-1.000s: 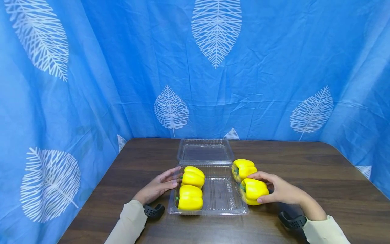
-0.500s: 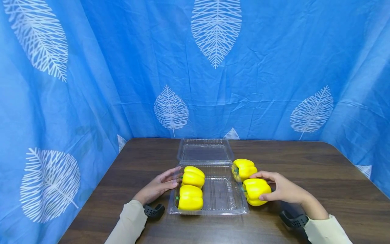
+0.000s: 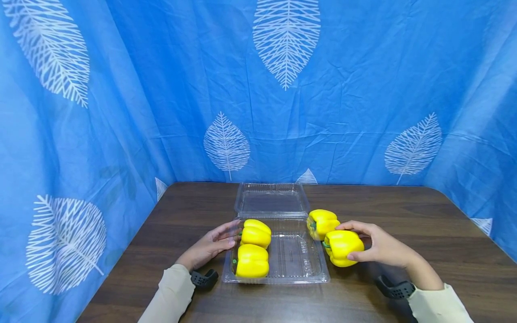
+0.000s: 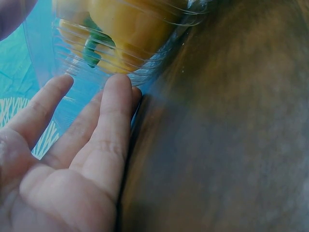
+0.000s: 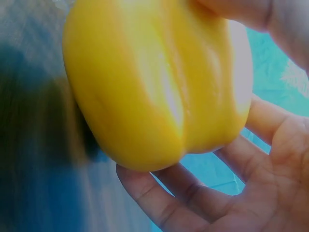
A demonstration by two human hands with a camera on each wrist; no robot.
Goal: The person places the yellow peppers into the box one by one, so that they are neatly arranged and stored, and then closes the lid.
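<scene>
My right hand (image 3: 379,244) grips a yellow bell pepper (image 3: 344,247) between thumb and fingers, just right of a clear plastic clamshell container (image 3: 288,281). The right wrist view shows this pepper's smooth lobes, with fingertips under its end. Another yellow pepper (image 3: 325,223) stands at the container's right wall, partly seen through the plastic. Inside, along the left side, lie two more peppers, a rear one (image 3: 256,234) and a front one (image 3: 252,261). My left hand (image 3: 210,246) has its fingers extended, fingertips against the container's ribbed left wall (image 4: 140,76).
Hinged at the back, the container's lid (image 3: 271,202) lies folded open on the dark wooden table (image 3: 194,204). A blue curtain (image 3: 343,89) with white leaf prints hangs behind and to the sides. Each wrist wears a black band, the left band (image 3: 204,280) close by the container.
My right hand has drawn its pepper to the right, away from the container's wall, and slightly up in the last half second. The left hand and the container have stayed put.
</scene>
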